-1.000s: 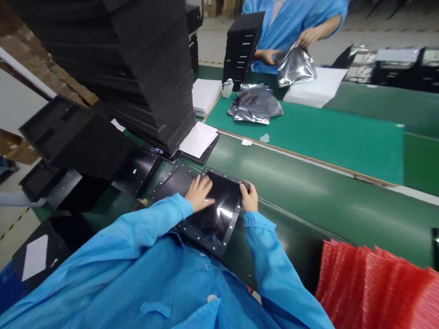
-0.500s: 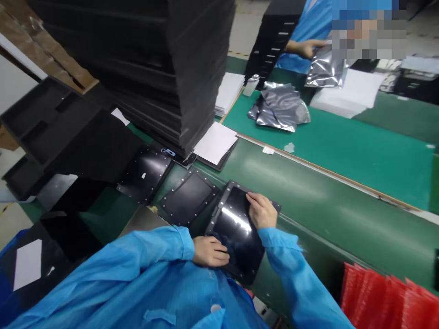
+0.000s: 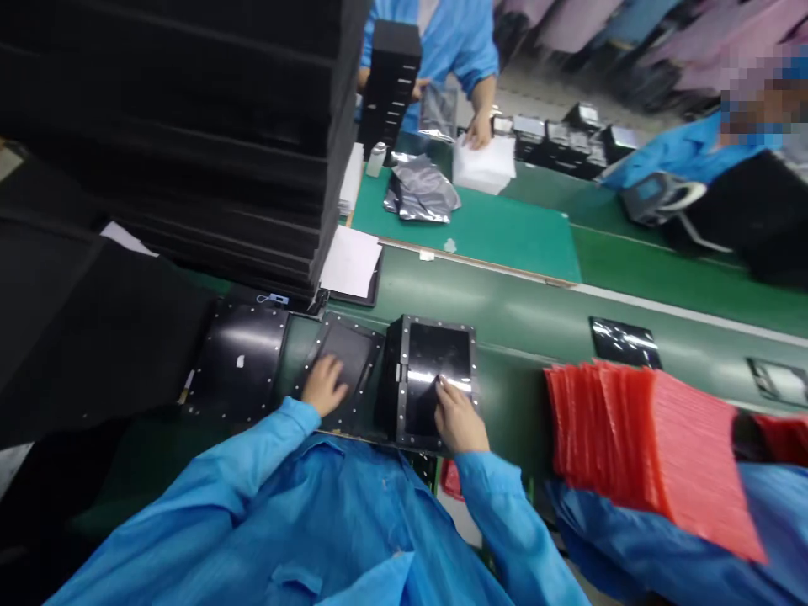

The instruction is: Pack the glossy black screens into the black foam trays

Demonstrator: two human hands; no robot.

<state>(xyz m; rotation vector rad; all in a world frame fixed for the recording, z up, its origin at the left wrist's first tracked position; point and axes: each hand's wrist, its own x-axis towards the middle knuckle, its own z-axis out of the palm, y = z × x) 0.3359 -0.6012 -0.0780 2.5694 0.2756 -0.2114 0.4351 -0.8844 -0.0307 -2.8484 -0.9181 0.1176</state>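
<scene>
My left hand (image 3: 324, 385) lies open on a matte black studded panel (image 3: 357, 353), fingers spread. My right hand (image 3: 459, 423) grips the lower part of a glossy black panel (image 3: 438, 353) in a riveted frame, fingers curled over its face. That panel sits on a green conveyor belt (image 3: 523, 311), its thick dark side showing on the left. A third studded black panel (image 3: 243, 358) lies to the left of my left hand. My blue sleeves cover the belt's near edge.
A tall stack of black foam trays (image 3: 189, 143) rises at the left. Red bubble bags (image 3: 650, 446) lie to the right. Beyond the belt are a white paper sheet (image 3: 349, 263), silver bags (image 3: 420, 189) on a green mat (image 3: 505, 227), and co-workers (image 3: 435, 59) (image 3: 688, 151).
My view has turned. My left hand has moved from the glossy panel's edge onto the matte panel. My right hand has slid down to the glossy panel's lower part.
</scene>
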